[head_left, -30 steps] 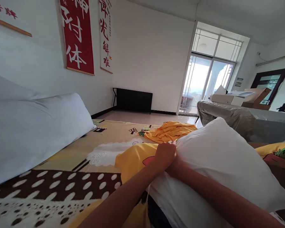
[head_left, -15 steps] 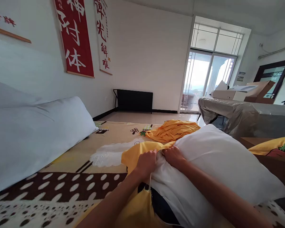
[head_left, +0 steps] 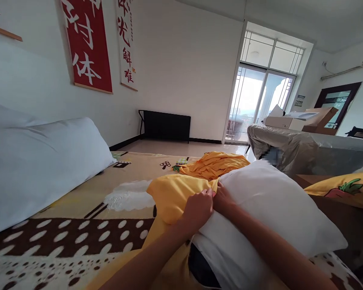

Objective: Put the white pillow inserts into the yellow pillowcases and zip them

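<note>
A white pillow [head_left: 269, 217] lies across my lap on the bed. Part of it sits in a yellow pillowcase [head_left: 172, 195]. My left hand [head_left: 198, 209] is closed on the yellow pillowcase edge at the pillow's near corner. My right hand [head_left: 222, 199] presses against the pillow right beside the left hand, its fingers curled into the fabric where case and pillow meet; what they pinch is hidden.
A long white pillow [head_left: 39, 161] lies at the left by the wall. A crumpled yellow cloth [head_left: 214, 164] sits further down the patterned bedspread [head_left: 78, 229]. Another yellow pillow [head_left: 341, 189] is at the right. A covered table [head_left: 305, 149] with boxes stands beyond.
The yellow pillowcase edge has been pulled further over the pillow's corner. Both hands have stayed together at that corner, shifting slightly.
</note>
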{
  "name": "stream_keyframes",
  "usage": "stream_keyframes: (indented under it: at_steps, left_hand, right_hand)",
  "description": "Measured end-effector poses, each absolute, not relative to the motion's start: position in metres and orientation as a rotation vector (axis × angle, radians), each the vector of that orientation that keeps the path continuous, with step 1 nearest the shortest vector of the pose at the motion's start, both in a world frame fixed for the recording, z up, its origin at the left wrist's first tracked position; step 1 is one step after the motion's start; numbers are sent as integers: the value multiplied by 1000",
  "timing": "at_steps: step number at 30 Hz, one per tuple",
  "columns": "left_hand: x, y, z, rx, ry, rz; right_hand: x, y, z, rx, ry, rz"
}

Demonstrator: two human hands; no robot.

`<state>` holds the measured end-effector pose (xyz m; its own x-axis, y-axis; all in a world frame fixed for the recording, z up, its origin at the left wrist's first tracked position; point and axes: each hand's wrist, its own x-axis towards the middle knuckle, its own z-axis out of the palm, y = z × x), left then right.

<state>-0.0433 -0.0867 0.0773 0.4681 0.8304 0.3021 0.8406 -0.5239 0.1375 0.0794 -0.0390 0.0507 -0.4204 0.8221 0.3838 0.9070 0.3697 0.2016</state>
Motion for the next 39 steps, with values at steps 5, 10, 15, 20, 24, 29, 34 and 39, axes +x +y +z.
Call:
stream_keyframes:
  at_steps: [5, 10, 15, 20, 24, 29, 34, 39]
  left_hand:
    - [-94, -90, 52, -2649, -1603, -285]
    - [-117, -112, 29, -2582, -1418, -510]
    - [-121, -139, 28, -2621, -637, -674]
    - [-130, -141, 40, -2657, -563, -455]
    - [-136, -132, 49, -2777, -727, -383]
    - [-136, -118, 60, -2796, -737, -294]
    - [-135, -101, 71, -2799, -622, -267]
    - [-127, -121, 78, -2588, -532, -346]
  right_hand:
    - [99, -76, 77, -1458, -2401, -520]
    - [104, -166, 61, -1124, -2551, -448]
    - [113, -198, 15, -966, -2613, -691]
    - [123, -177, 15, -1070, -2669, -534]
    - [125, -160, 38, -1106, -2733, -211]
    - [130, -138, 53, -1090, -2723, -91]
    - [133, -121, 59, -1033, -2719, -212]
    - [138, -119, 53, -932, -2627, -459]
